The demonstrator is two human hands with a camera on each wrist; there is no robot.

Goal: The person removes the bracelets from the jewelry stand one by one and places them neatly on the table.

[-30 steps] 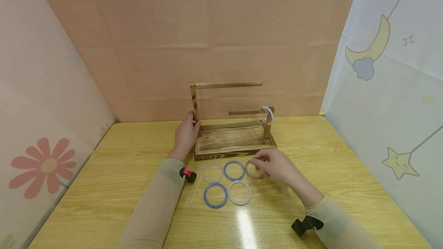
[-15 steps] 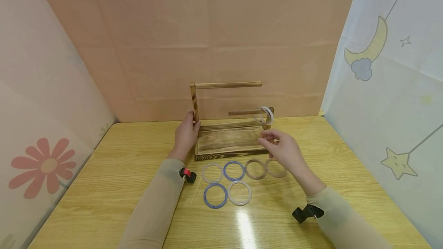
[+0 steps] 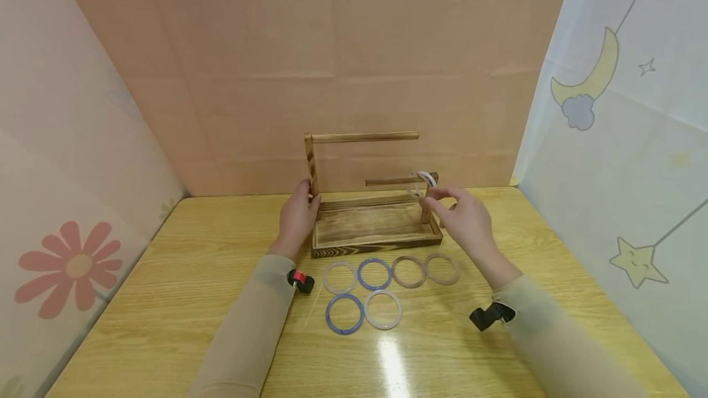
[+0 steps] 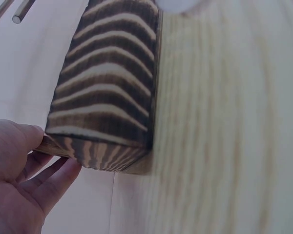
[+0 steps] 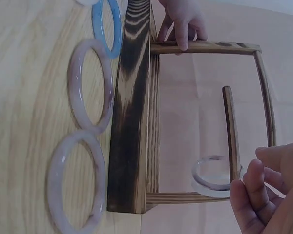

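A brown wooden bangle rack [image 3: 376, 247] has a tray base and two horizontal bars. My left hand [image 3: 297, 217] grips its tall left post [image 3: 310, 164], with the thumb on the near side; in the left wrist view its fingers lie behind the wood. Pale bangles [image 3: 426, 175] hang on the short lower bar, against its right post. At their right edge are the fingertips of my right hand [image 3: 464, 217], thumb and forefinger close together. Whether they pinch a bangle I cannot tell. In the right wrist view, the fingers overlap the hanging bangles [image 5: 210, 187].
Several bangles lie on the wooden table [image 3: 193, 287] before the rack: a blue one [image 3: 360, 274] and two mauve-brown ones [image 5: 78, 87] among the back row, another blue one [image 3: 327, 318] and a white one [image 3: 399, 312] nearer. A pinkish-tan backdrop [image 3: 249, 78] stands behind.
My right hand has risen from the mauve-brown bangles on the table, across the tray's front, to the bangles hanging at the right post. The left hand stays on the left post.
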